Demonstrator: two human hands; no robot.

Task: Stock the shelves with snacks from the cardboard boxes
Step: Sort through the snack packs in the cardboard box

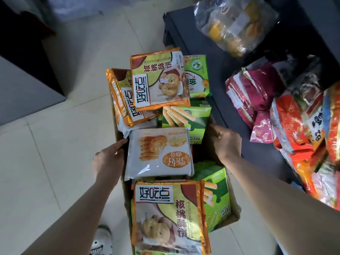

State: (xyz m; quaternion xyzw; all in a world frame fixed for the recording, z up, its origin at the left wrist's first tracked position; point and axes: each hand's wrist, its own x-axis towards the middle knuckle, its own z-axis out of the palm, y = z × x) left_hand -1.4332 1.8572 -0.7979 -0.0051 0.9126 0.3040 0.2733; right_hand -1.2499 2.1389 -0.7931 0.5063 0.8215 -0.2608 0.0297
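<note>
While cardboard box point(235, 212) sits near full, we judge most stocking left; left hand point(108, 159) fingers straight by white pack point(160, 153), right hand point(227, 142) curled over box rim.

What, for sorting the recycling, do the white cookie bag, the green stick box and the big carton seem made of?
The white cookie bag: likely thin plastic film, satin sheen; it creases and has flat sealed ends.
The green stick box: printed paperboard, slightly glossy; flat faces, sharp folded edges.
The carton: probably corrugated cardboard, raw matte; plain dull brown wall.
</note>
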